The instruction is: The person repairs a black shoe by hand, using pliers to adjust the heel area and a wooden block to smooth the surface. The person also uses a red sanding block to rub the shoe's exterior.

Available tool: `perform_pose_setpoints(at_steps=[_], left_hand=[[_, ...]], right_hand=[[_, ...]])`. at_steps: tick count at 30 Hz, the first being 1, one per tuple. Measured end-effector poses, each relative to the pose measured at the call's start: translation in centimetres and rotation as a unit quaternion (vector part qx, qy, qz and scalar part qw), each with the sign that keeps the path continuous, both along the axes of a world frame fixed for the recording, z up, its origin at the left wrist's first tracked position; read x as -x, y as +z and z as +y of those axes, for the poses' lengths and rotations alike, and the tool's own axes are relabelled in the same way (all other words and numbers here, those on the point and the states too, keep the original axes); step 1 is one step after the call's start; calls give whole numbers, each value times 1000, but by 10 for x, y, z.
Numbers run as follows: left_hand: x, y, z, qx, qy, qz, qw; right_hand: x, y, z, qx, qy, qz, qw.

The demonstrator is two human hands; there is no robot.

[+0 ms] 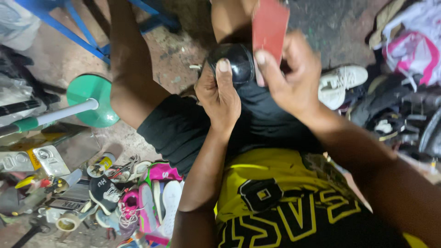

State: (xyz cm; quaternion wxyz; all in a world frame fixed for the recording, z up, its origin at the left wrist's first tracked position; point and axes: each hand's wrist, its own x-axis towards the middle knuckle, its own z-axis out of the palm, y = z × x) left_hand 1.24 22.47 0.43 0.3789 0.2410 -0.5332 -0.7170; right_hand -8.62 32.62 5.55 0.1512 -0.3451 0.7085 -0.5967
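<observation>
1. Your left hand (219, 94) wraps a glossy black rounded object (235, 62), most likely the toe of a shoe, from below and from its left side; the thumb lies flat up its curved face, the other fingers curl out of sight behind it; the grip is closed on it.
2. Your right hand (291, 80) pinches a flat red rectangular card-like piece (269, 30) between the thumb and the bent fingers; its lower edge touches the right flank of the black object.
3. That black rounded object sits over your lap, on the black shorts (197, 124), between the two hands and pressed close to both; your left hand is the nearer, since it already carries it, while the right meets it only through the red piece.
4. Its long axis cannot be told, because only the domed end shows; the red piece's long axis runs up and away from you, leaning a little to the right, so its far end stands well clear above the dome.
5. Around you: a green round stand base (92, 98) with a white pole to the left; a heap of pink and white sneakers (147, 202) at lower left; a white sneaker (342, 82) just beside your right hand.
</observation>
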Motion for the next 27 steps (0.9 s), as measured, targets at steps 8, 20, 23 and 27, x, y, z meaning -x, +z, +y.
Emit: perform_pose_setpoints(at_steps=[8, 20, 23, 27], left_hand=[[-4, -2, 1, 23, 10, -29, 999], [-5, 0, -2, -12, 18, -19, 1000], [-4, 1, -2, -10, 19, -16, 1000], [-2, 4, -2, -14, 25, -46, 999]], right_hand=[[14, 8, -7, 100, -26, -99, 990], [0, 5, -3, -8, 3, 54, 999], [-2, 6, -4, 6, 8, 65, 998], [-7, 9, -8, 7, -11, 51, 999]])
